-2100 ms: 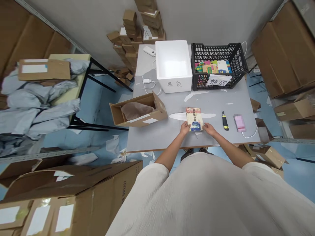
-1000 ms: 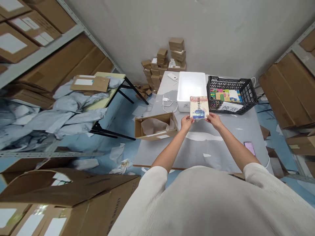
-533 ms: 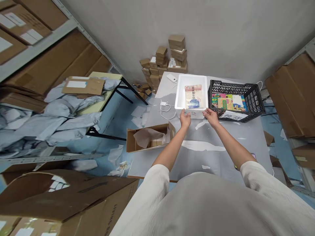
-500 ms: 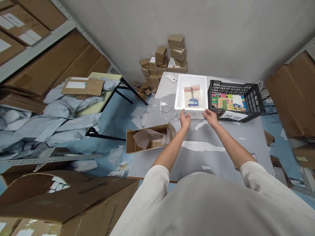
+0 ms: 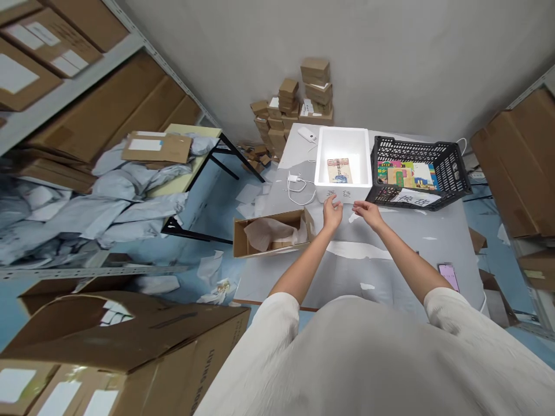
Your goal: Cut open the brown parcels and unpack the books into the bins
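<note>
A white foam box (image 5: 319, 159) stands on the grey table, with handwritten characters on its front wall. Inside it a book (image 5: 339, 171) with a pale cover lies near the front, its lower part hidden by that wall. Just in front of the box, my left hand (image 5: 332, 212) is open with fingers apart and nothing in it. My right hand (image 5: 368, 214) hovers to the right of it, also open and empty, below the box's front corner. Close on the right is a black plastic crate (image 5: 455, 173) holding several colourful books (image 5: 410, 175).
An open cardboard box (image 5: 243, 237) with wrapping paper sits at the table's left edge. A phone (image 5: 448, 276) lies at the right. A white charger (image 5: 295, 178) with cable is left of the foam box. Grey parcels (image 5: 125, 190) cover a side table.
Both hands have come away from the foam box's front rim and drawn back toward me. The view has shifted slightly, and the phone now shows beside my right arm.
</note>
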